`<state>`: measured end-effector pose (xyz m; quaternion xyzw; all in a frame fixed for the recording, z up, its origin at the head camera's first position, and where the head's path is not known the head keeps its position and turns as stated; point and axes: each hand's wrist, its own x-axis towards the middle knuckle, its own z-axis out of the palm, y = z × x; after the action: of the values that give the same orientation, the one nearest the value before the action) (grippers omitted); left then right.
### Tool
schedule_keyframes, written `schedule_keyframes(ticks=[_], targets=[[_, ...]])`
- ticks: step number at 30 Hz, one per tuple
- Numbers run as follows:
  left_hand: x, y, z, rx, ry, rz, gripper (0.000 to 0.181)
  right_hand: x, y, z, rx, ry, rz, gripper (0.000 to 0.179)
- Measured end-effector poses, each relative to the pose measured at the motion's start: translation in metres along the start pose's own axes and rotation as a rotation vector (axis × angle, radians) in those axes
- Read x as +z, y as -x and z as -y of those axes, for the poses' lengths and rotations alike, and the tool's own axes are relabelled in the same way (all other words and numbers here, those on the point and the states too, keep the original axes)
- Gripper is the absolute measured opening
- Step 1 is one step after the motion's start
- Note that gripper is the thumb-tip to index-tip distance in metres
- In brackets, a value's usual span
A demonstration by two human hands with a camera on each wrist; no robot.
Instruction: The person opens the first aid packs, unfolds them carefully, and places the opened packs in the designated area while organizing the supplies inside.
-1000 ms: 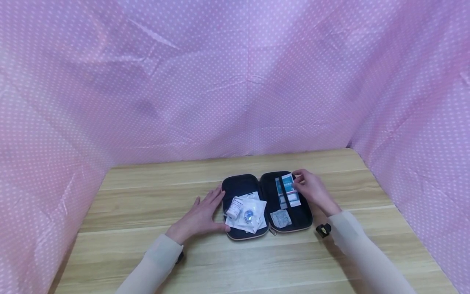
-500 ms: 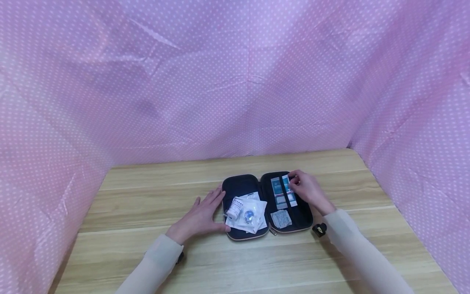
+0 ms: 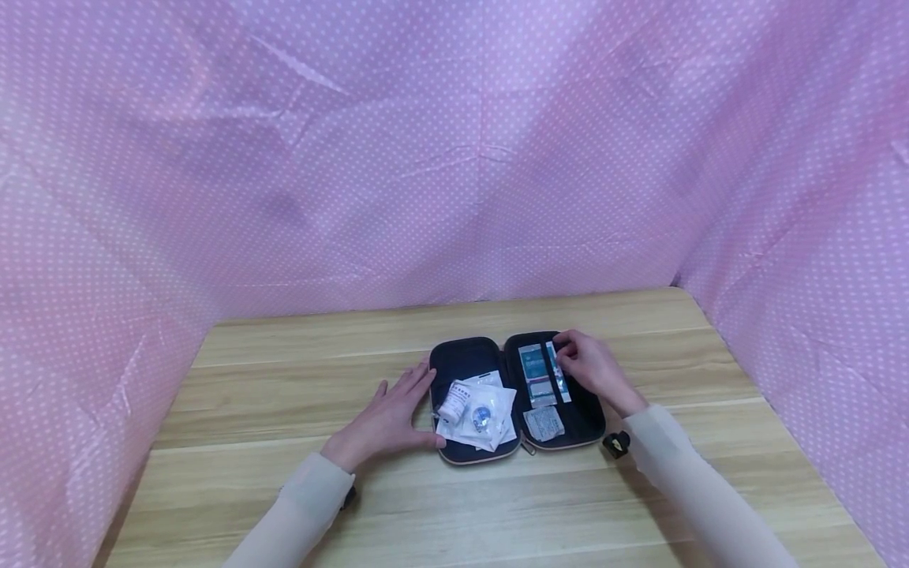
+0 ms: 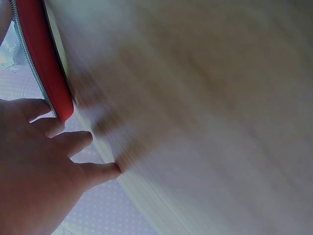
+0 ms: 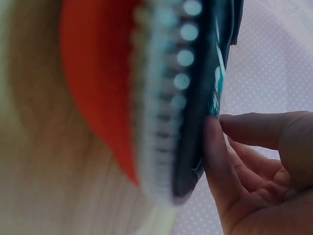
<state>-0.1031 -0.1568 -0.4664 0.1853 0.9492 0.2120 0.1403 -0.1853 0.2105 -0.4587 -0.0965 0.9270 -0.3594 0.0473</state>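
Pinching packet [image 3: 562, 382] in right fingers [image 5: 259, 126], steadying case [image 3: 458, 360] with spread left fingers [image 4: 73, 142]; ease packet flat beneath strap [image 3: 551, 372]

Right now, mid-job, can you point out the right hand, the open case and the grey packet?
Right hand [image 3: 595, 367]: head view, back of the hand.
Open case [image 3: 460, 360]: head view, bare lining of its left half.
Grey packet [image 3: 544, 424]: head view, middle of its upper face.
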Motion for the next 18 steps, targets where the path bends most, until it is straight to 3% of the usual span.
schedule_keyframes(ticks=[9, 18], targets=[[-0.0014, 0.0006, -0.0007, -0.004, 0.006, 0.008, 0.119, 0.0027, -0.0027, 0.0027, -0.03, 0.007, 0.005, 0.031], [-0.0009, -0.0001, -0.0002, -0.012, 0.0, 0.009, 0.119, 0.0051, -0.0035, 0.0058, 0.008, -0.009, 0.048, 0.031]])
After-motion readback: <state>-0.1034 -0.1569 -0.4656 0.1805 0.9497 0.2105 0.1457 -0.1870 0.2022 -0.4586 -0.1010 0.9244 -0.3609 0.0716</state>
